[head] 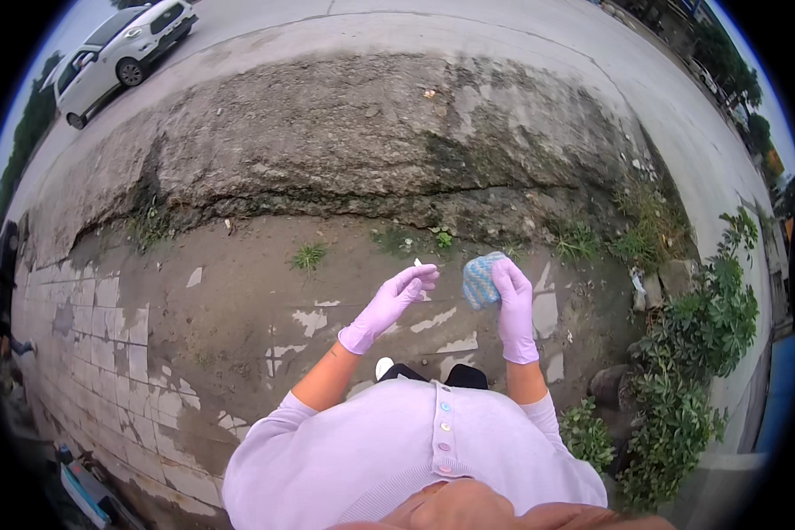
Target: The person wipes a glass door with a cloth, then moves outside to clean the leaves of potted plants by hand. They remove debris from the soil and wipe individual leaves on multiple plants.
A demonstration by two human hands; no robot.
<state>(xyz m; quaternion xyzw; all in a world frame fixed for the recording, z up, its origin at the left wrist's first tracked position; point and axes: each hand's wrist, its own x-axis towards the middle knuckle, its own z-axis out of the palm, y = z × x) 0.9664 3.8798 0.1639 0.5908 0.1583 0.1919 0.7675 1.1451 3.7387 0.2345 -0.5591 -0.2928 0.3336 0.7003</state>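
My right hand (515, 308), in a lilac disposable glove, pinches a small knitted or woven cloth (482, 281) with blue and pale zigzag stripes. The cloth hangs to the left of the fingers, above the muddy ground (252, 285). To its left, clear of the cloth, my left hand (394, 301) wears a matching glove. Its fingers are loosely bent and its thumb stands apart, with no held object plain to see. A small white bit (419, 263) shows just beyond its knuckles; whether it touches the hand cannot be told.
A broken concrete ledge (344, 132) rises ahead, with a road beyond. A white car (122, 56) is at the upper left. Leafy shrubs (682, 358) and a rock (609, 386) stand on the right. Worn paving tiles (112, 344) spread leftward. A person's leg (21, 346) shows at the left edge.
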